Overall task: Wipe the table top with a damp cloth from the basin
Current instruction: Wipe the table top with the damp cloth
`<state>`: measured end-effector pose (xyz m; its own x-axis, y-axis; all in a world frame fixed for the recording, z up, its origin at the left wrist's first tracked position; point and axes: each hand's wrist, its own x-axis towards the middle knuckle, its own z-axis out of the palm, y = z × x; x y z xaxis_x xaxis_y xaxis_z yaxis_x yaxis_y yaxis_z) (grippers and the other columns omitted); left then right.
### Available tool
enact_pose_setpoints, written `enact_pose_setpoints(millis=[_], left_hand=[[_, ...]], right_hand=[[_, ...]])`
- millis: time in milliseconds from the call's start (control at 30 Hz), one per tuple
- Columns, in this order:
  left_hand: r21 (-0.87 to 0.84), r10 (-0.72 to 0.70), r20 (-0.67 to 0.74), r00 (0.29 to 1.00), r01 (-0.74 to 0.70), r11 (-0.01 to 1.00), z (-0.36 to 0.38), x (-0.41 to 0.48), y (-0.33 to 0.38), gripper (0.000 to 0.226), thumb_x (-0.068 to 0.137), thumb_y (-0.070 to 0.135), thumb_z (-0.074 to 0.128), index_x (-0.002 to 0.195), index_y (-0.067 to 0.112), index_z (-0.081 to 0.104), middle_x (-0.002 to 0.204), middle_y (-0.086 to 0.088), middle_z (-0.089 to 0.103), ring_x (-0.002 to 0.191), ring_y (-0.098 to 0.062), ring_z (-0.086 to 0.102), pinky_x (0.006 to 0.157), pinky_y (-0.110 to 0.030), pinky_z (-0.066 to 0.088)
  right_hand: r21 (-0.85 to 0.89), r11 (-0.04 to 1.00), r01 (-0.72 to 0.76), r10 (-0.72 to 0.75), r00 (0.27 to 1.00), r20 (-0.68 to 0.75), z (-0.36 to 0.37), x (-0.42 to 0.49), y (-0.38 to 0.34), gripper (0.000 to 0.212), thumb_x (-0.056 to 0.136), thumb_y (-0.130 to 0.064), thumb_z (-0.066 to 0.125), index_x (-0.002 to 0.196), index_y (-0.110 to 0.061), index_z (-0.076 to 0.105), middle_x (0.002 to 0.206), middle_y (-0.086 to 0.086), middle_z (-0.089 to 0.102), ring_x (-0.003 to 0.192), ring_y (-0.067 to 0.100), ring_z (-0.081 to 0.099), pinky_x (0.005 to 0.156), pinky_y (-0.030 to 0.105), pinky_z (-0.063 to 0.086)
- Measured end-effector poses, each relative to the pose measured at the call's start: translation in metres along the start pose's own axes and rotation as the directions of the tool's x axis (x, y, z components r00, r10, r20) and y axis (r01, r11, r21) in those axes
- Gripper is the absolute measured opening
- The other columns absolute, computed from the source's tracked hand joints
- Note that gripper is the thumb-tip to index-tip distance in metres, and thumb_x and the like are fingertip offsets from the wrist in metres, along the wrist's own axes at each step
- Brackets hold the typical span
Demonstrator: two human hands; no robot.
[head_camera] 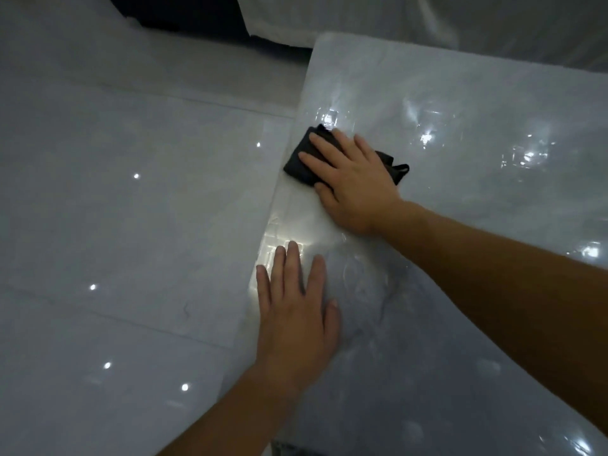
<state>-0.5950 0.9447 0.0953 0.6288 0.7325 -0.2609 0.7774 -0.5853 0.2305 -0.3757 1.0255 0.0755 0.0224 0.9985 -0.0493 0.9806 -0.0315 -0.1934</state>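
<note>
My flat right hand (352,179) presses the cloth (296,161) on the wet counter (460,93); my left hand (296,311) rests flat. Wiping looks half done.

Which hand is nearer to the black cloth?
Right. The right hand presses flat on the cloth; the left hand rests flat on the table, apart from the cloth, closer to the person.

Glossy pale grey floor tiles (131,225) fill the left side, with thin grout lines (230,106) and small bright spots of reflected light (136,176). At the top, white draped fabric (427,18) hangs beside a dark gap (184,11).
</note>
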Motion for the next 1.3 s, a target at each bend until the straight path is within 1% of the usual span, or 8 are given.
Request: enact_pose_setpoints(millis=[167, 333, 467, 700, 933, 1033, 1167, 1300], left_hand=[[0.030, 0.003, -0.004, 1.000, -0.003, 1.000, -0.004, -0.004, 0.003, 0.057, 0.093, 0.042, 0.036, 0.142, 0.015, 0.048, 0.158, -0.021, 0.031, 0.150, -0.035, 0.020, 0.120, -0.059, 0.015], [0.011, 0.057, -0.011, 0.998, -0.057, 0.998, -0.006, 0.006, 0.023, 0.057, 0.092, 0.042, 0.035, 0.143, 0.018, 0.047, 0.159, -0.017, 0.030, 0.150, -0.035, 0.020, 0.119, -0.060, 0.017], [0.027, 0.052, -0.011, 0.999, -0.052, 0.998, 0.002, 0.017, 0.036, 0.058, 0.092, 0.043, 0.036, 0.142, 0.018, 0.047, 0.158, -0.019, 0.032, 0.149, -0.038, 0.022, 0.116, -0.066, 0.019], [0.036, -0.003, -0.011, 1.000, 0.003, 0.999, 0.005, 0.015, 0.047, 0.059, 0.093, 0.045, 0.033, 0.144, 0.017, 0.046, 0.158, -0.021, 0.031, 0.149, -0.041, 0.020, 0.115, -0.069, 0.017], [0.015, -0.071, -0.044, 0.997, 0.072, 0.997, 0.007, 0.024, 0.064, 0.054, 0.092, 0.046, 0.038, 0.130, 0.013, 0.055, 0.152, -0.027, 0.037, 0.144, -0.048, 0.026, 0.111, -0.073, 0.017], [0.016, -0.082, -0.055, 0.995, 0.083, 0.996, 0.009, 0.024, 0.066, 0.050, 0.091, 0.044, 0.043, 0.129, 0.014, 0.054, 0.152, -0.026, 0.036, 0.144, -0.048, 0.024, 0.112, -0.073, 0.015], [0.030, -0.053, -0.031, 0.998, 0.054, 0.998, 0.010, 0.021, 0.061, 0.052, 0.092, 0.041, 0.046, 0.136, 0.014, 0.050, 0.156, -0.024, 0.031, 0.147, -0.044, 0.021, 0.114, -0.070, 0.014], [-0.021, -0.011, -0.003, 1.000, 0.011, 1.000, 0.004, 0.017, 0.055, 0.055, 0.095, 0.042, 0.042, 0.145, 0.018, 0.044, 0.162, -0.019, 0.024, 0.152, -0.037, 0.013, 0.117, -0.066, 0.013]], right_hand=[[-0.010, 0.972, 0.236, -0.234, 0.967, 0.105, 0.000, -0.092, 0.003, 0.054, 0.100, -0.040, 0.042, 0.153, -0.032, 0.039, 0.165, 0.000, 0.029, 0.153, 0.031, 0.021, 0.124, 0.052, 0.015], [-0.010, 0.987, -0.157, 0.158, 0.985, 0.065, -0.025, -0.093, 0.092, 0.058, 0.099, -0.045, 0.031, 0.156, -0.031, 0.032, 0.167, 0.001, 0.022, 0.154, 0.031, 0.015, 0.124, 0.051, 0.010], [0.050, 0.875, -0.481, 0.482, 0.876, 0.006, -0.032, -0.090, 0.133, 0.057, 0.102, -0.044, 0.030, 0.158, -0.031, 0.026, 0.169, 0.003, 0.015, 0.155, 0.031, 0.010, 0.123, 0.051, 0.005], [0.009, 0.960, -0.281, 0.280, 0.958, 0.062, -0.021, -0.191, 0.115, 0.056, 0.102, -0.044, 0.032, 0.156, -0.030, 0.033, 0.167, 0.000, 0.020, 0.155, 0.028, 0.012, 0.123, 0.054, 0.014], [0.088, 0.692, -0.716, 0.721, 0.692, -0.044, -0.047, -0.140, 0.201, 0.061, 0.100, -0.043, 0.027, 0.159, -0.026, 0.025, 0.169, 0.006, 0.014, 0.154, 0.034, 0.009, 0.125, 0.052, 0.007], [0.070, 0.797, -0.600, 0.603, 0.797, -0.032, -0.041, -0.110, 0.173, 0.058, 0.104, -0.040, 0.031, 0.159, -0.025, 0.024, 0.169, 0.006, 0.012, 0.155, 0.035, 0.007, 0.125, 0.052, 0.007], [0.016, 0.981, -0.191, 0.190, 0.980, 0.051, -0.020, -0.144, 0.090, 0.057, 0.101, -0.040, 0.034, 0.156, -0.026, 0.034, 0.167, 0.005, 0.021, 0.154, 0.033, 0.013, 0.123, 0.055, 0.015], [0.010, 1.000, 0.006, -0.007, 0.994, 0.113, -0.016, -0.161, 0.082, 0.055, 0.101, -0.040, 0.036, 0.155, -0.029, 0.035, 0.167, 0.002, 0.023, 0.155, 0.031, 0.013, 0.123, 0.055, 0.016]])
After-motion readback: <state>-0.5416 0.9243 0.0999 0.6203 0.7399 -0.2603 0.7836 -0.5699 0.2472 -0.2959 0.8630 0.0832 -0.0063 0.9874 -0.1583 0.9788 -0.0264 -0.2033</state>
